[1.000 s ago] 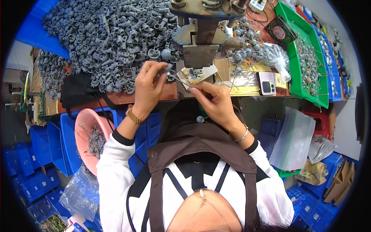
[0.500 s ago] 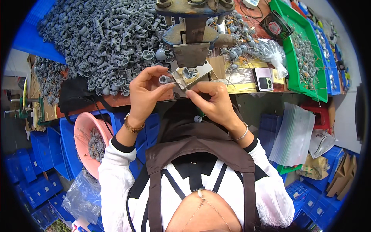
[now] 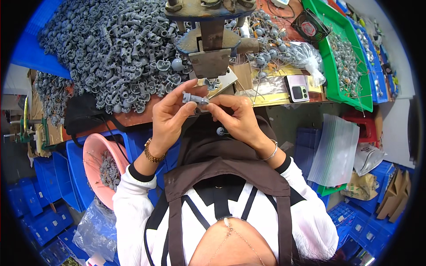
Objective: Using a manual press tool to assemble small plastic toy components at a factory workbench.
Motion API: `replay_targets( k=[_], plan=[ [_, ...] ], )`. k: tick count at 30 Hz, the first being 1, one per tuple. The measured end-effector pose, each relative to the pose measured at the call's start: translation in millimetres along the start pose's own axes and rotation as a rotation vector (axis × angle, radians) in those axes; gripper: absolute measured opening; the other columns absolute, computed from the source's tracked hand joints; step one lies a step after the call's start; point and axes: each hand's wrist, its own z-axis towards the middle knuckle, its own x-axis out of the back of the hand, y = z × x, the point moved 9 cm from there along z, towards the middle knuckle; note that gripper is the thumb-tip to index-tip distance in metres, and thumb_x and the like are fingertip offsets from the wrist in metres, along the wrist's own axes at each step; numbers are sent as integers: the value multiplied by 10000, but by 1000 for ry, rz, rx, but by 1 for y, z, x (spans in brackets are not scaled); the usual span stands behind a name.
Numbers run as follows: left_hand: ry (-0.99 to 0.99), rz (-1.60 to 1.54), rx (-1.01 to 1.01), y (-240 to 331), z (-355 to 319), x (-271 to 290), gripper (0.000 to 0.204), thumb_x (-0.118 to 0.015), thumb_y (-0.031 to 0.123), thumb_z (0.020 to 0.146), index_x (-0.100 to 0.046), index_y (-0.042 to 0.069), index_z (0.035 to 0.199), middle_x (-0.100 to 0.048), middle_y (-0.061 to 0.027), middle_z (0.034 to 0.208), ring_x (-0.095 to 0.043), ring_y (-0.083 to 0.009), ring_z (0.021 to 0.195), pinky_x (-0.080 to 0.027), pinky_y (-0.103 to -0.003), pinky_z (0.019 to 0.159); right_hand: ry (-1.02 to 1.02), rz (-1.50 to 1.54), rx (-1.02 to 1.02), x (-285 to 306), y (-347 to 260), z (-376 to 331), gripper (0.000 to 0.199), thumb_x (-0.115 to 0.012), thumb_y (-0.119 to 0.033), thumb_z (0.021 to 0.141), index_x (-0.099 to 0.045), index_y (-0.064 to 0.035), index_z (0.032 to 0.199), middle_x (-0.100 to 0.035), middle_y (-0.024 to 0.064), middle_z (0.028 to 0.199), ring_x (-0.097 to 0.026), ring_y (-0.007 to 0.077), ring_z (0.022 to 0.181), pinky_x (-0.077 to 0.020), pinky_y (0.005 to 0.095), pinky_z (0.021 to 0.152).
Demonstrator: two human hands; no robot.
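Note:
A small grey plastic fitting [image 3: 193, 98], tube-shaped with a flared end, lies sideways between my two hands, just in front of the press. My left hand [image 3: 171, 113] grips it between thumb and fingers. At its right end, the thumb and forefinger of my right hand [image 3: 237, 117] are pinched together; whether a thin wire is also in them is hidden. Behind my hands stands the metal press head [image 3: 209, 64], with a grey part [image 3: 213, 83] on the block beneath it.
A large heap of grey plastic fittings [image 3: 111, 53] covers the bench's left side. To the right are a phone [image 3: 298, 91], a small fan [image 3: 310, 26] and a green tray [image 3: 330, 71] of wired parts. A pink basin [image 3: 95, 155] stands at lower left.
The fitting has turned from end-on to sideways in my left hand. My right hand has come closer to it, and the thin wire seen at its fingertips no longer shows.

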Motion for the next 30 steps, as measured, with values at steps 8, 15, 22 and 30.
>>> replay_targets(
  k=[8, 15, 22, 30],
  plan=[
    [-17, 394, -372, 30, -7, -2, 272, -640, -1, 840, -641, -35, 1110, -632, -157, 1166, -567, -252, 1151, -438, -343, 957, -209, 876, -451, -38, 30, -10, 355, -649, -142, 884, -560, 25, 1184, -639, 45, 793, -516, 42, 570, -371, 180, 473],
    [-33, 41, -177, 12, -5, 3, 215, -601, 6, 870, -662, -53, 1067, -636, -190, 1148, -592, -268, 1109, -444, -356, 963, -186, 1253, -571, -48, 33, -11, 243, -600, -193, 922, -551, -32, 1099, -622, 65, 758, -463, 55, 493, -356, 166, 452],
    [546, 99, -340, 48, -10, 78, 249, -559, 39, 902, -621, -52, 1126, -636, -167, 1136, -588, -271, 1088, -440, -376, 970, 14, 582, -261, -5, 47, 5, 126, -550, -143, 941, -554, -41, 1014, -579, 7, 723, -549, 50, 623, -403, 170, 525],
    [114, 779, -230, 6, 2, -7, 209, -699, -3, 772, -667, -11, 978, -641, -77, 816, -617, -144, 663, -490, -261, 583, -83, 481, -280, -16, 53, 8, 141, -573, -138, 934, -535, -38, 1025, -604, -1, 752, -566, 42, 654, -415, 173, 539]
  ],
)
